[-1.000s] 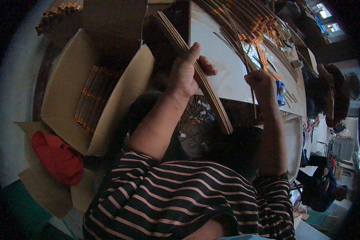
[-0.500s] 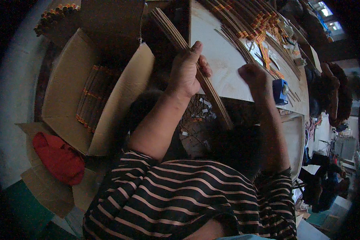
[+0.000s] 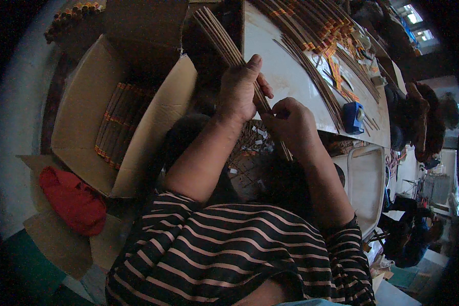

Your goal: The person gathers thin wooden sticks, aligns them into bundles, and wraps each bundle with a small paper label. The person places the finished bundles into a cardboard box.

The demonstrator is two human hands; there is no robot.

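Observation:
A slanting bundle of thin brown sticks (image 3: 222, 43), like incense sticks, is gripped in my left hand (image 3: 239, 92), its thumb up along the sticks. The lower ends of the bundle come out below my hands over the littered floor. My right hand (image 3: 293, 122) is closed in a pinch against the bundle, just below my left hand; whatever is between its fingertips is hidden. Close to the right hand, near the table's edge, stands a blue tape dispenser (image 3: 353, 117). Loose sticks (image 3: 316, 76) lie on the white table (image 3: 275, 61).
Banded stick bundles (image 3: 311, 25) lie at the table's far side, near orange paper strips (image 3: 336, 71). To my left an open cardboard box (image 3: 76, 107) holds several banded bundles (image 3: 120, 122). Beside it lies a red cloth (image 3: 71, 201). A white chair (image 3: 367, 178) stands right.
My right hand has come left and down from over the table to the bundle. My left hand keeps its grip, and the bundle's upper ends have spread slightly.

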